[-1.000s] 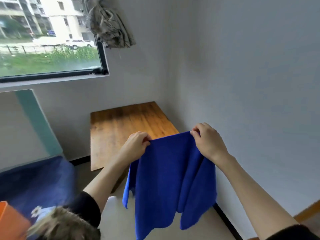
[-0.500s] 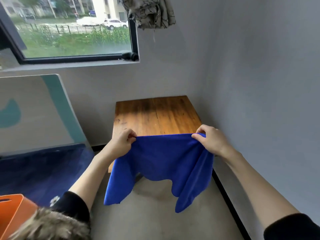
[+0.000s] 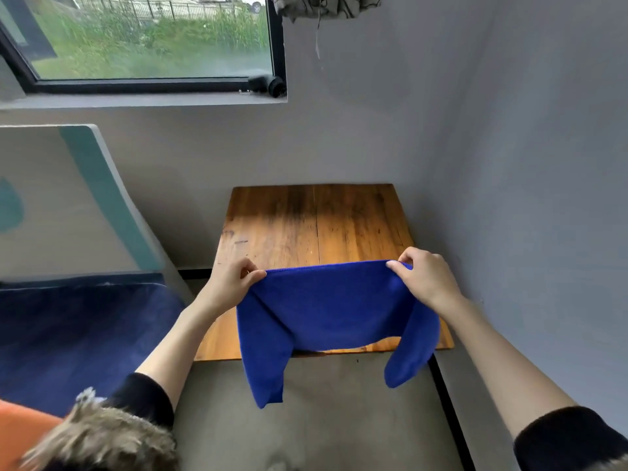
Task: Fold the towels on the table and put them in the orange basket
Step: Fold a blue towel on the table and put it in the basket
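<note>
A blue towel (image 3: 326, 307) hangs stretched between my hands above the near part of the wooden table (image 3: 316, 222). My left hand (image 3: 231, 283) pinches its top left corner and my right hand (image 3: 424, 277) pinches the top right one. The towel's middle sags over the table's front edge, and its two lower ends dangle past the edge toward the floor. A corner of the orange basket (image 3: 20, 426) shows at the bottom left, mostly cut off by the frame and partly hidden by a fur trim.
The table stands in a corner, with grey walls behind it and on its right. A dark blue cushioned seat (image 3: 74, 334) lies to the left below a window (image 3: 146, 39). Grey floor (image 3: 306, 419) lies in front of the table.
Both hands have carried the towel forward over the table's near edge and lowered it. The view has tilted down and swung left, bringing the table to the centre.
</note>
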Demonstrator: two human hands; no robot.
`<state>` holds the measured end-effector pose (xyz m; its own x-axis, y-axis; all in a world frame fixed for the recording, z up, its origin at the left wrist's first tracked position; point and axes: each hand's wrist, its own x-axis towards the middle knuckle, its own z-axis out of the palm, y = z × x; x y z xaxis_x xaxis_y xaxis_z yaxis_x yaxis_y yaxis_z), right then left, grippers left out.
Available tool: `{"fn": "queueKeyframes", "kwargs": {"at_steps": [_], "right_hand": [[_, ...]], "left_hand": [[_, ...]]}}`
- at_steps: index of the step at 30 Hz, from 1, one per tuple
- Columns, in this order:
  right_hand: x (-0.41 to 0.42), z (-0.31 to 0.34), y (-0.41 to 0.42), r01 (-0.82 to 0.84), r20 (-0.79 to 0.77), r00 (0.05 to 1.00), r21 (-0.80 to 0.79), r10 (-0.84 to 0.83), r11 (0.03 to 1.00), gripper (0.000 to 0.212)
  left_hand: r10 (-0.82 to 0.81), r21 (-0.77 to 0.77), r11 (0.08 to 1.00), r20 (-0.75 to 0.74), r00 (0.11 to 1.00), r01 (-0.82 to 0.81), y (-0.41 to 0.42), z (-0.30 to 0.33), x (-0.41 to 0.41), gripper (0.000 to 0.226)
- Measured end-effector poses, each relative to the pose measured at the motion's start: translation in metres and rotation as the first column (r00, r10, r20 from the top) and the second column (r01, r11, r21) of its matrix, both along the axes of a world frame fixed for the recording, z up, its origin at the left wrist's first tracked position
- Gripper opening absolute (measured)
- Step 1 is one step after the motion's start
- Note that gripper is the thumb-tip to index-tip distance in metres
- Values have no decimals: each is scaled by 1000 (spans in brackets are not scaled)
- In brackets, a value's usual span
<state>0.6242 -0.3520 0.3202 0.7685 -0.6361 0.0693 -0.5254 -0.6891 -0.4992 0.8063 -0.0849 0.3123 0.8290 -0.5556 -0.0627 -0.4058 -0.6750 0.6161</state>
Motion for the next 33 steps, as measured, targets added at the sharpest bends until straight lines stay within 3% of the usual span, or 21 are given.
{"fn": "queueKeyframes", "kwargs": {"at_steps": [5, 12, 18, 27, 33], "right_hand": [[57, -27, -38, 79, -80, 993, -75, -85, 994, 32], [155, -76, -96, 99, -222, 969, -54, -109, 994, 23], [210, -111, -125, 112, -290, 949, -66, -126, 992, 24], [279, -162, -179, 201, -110, 973, -35, -204, 979, 28], [280, -217, -139, -43, -195, 979, 108, 64, 993, 37]], "left_hand": [[-21, 38, 999, -75, 997, 24, -38, -24, 61, 14], [-44, 76, 996, -128, 991, 54, -107, -80, 169, 25], [-44, 109, 992, -104, 994, 56, -146, -122, 234, 24], [-14, 119, 993, 5, 1000, 14, -202, -163, 289, 22], [-103, 229, 963, -180, 978, 143, -161, -221, 239, 25]]}}
